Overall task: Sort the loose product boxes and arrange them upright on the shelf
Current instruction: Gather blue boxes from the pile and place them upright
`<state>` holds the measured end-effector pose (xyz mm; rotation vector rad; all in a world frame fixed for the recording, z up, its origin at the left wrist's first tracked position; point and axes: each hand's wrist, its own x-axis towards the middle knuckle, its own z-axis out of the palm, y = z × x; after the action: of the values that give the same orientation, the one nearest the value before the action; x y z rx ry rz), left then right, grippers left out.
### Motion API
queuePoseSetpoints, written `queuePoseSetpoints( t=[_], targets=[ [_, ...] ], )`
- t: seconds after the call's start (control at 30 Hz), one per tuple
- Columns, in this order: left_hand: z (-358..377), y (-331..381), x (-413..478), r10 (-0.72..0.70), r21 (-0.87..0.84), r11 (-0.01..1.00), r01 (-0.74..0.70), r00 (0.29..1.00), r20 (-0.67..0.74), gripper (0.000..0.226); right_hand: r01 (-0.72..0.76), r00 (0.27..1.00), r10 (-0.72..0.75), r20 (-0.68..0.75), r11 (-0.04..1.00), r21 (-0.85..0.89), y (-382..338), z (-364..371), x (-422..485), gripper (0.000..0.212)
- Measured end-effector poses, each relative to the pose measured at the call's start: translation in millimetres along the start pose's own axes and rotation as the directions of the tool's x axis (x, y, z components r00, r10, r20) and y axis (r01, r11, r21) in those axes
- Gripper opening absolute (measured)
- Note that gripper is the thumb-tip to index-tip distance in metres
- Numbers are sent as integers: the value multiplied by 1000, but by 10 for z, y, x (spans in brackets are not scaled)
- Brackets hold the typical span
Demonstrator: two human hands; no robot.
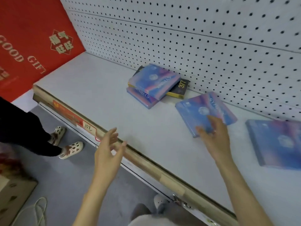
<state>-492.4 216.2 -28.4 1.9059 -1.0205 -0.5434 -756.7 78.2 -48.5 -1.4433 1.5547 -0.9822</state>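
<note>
A red gift bag [32,46] stands left, near a bystander's white clogs [71,149].

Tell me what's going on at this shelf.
A person is sorting boxes on the shelf. Their right hand touches a flat-lying blue box; the left hand hovers open, holding nothing. A small pile and a second blue box also lie flat. None stands upright yet.

Rightmost blue box [276,144] blurred, cut by right edge; black box [181,88] mostly under blue stack [154,80].
</note>
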Motion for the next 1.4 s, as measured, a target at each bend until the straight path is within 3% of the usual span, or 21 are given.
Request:
queuePoseSetpoints(
  t=[0.1,0.2,0.3,0.47,0.67,0.8,0.93,1.07,1.23,1.33,1.4],
  targets=[
    [96,106,505,49,57,997,-50,999,9,48,37,991,-79,-105,934,-355,-6,-114,380,61],
    [222,235,1094,86,89,992,-86,996,4,52,-95,987,9,-163,843,-529,128,-173,683,91],
    [343,345,1642,127,113,984,-134,989,71,59,-244,964,136,-229,800,-549,300,-183,759,110],
    [572,443,2420,123,200,965,-168,968,220,69,-370,913,192,-360,764,-529,296,-115,728,105],
    [774,395,2751,72,340,921,-189,942,329,78,-429,828,198,-525,826,-365,116,55,535,88],
    [804,361,2951,4,348,926,-147,926,378,83,-314,761,149,-632,936,-158,-23,201,337,86],
    [855,325,3078,-61,367,924,-104,910,409,86,-207,706,127,-697,978,-31,-208,281,199,70],
    [871,344,3013,-88,374,925,-70,917,390,86,-146,647,221,-730,975,166,-227,386,-49,57],
    [838,341,2721,-49,243,970,-28,950,307,81,-27,628,358,-691,898,440,-212,404,-440,42],
    [832,286,2530,21,140,988,-60,965,260,79,1,613,392,-686,868,497,-227,386,-598,42],
    [849,273,2450,48,81,994,-70,968,245,78,27,613,389,-688,860,510,-271,379,-667,54]
  ],
)
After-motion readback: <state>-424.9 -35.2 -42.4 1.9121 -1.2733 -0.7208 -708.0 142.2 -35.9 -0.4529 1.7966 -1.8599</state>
